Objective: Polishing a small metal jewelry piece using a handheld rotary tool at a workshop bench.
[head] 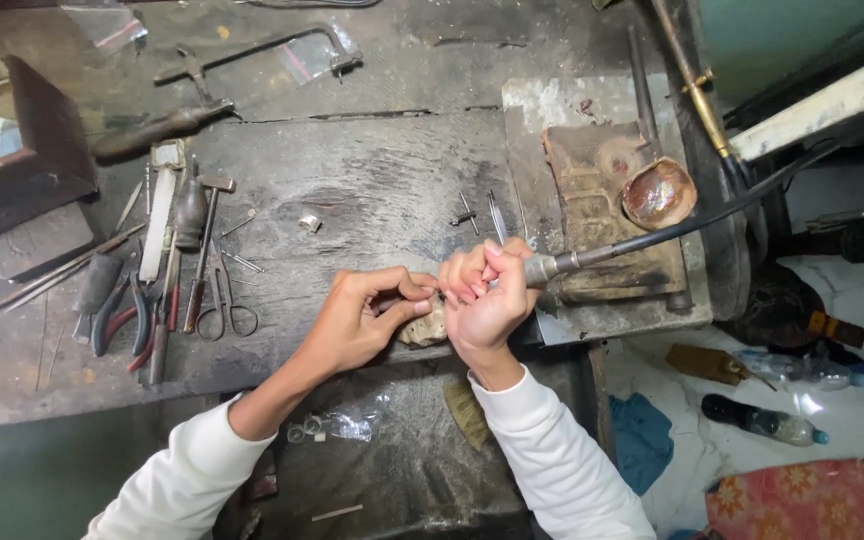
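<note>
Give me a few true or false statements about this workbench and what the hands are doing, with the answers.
1. The right hand grips a rotary handpiece on a black flexible shaft. True.
2. The left hand holds the scissors. False: they lie on the bench; its fingertips pinch something tiny.
3. The saw frame lies at the bench's far side. True.
4. Both sleeves are black. False: white.

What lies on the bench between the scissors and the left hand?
Nothing: between the scissors and the left hand, the head view shows only bare, dark bench wood.
</note>
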